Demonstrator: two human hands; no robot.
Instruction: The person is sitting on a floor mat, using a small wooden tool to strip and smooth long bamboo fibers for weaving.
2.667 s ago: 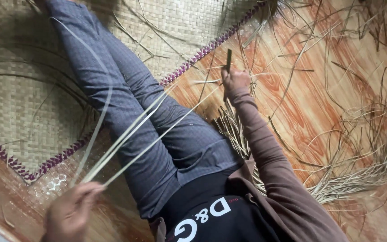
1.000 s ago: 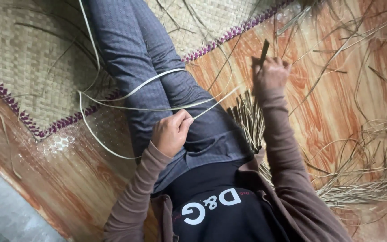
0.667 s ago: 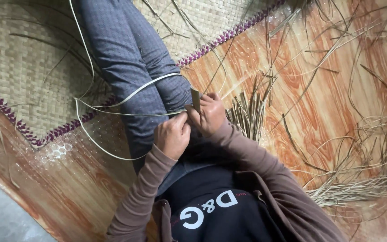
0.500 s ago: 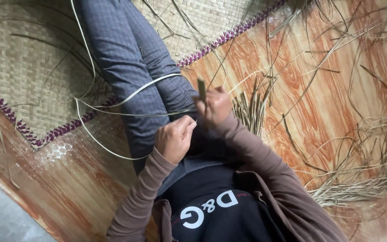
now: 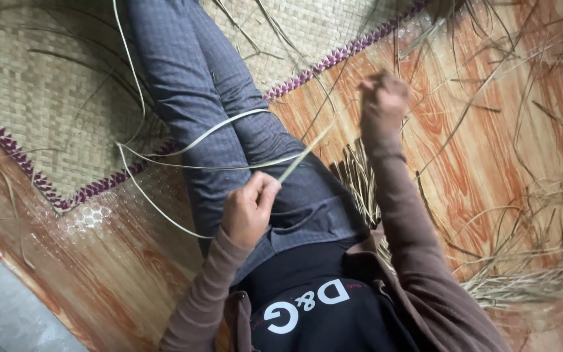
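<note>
Right hand (image 5: 382,98) has swung away from left hand (image 5: 247,210).

Showing two hands: left hand (image 5: 247,212) and right hand (image 5: 382,98). Lying just past the left fingers (image 5: 265,189), two legs (image 5: 216,124). Lying under them, one woven mat (image 5: 47,98). Scattered beyond the right fingers, dry strips (image 5: 529,215), too many for counting.

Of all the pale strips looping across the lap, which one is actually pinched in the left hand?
The taut straight strip running from the left hand up toward the raised right hand; the others curve slack over the legs.
</note>
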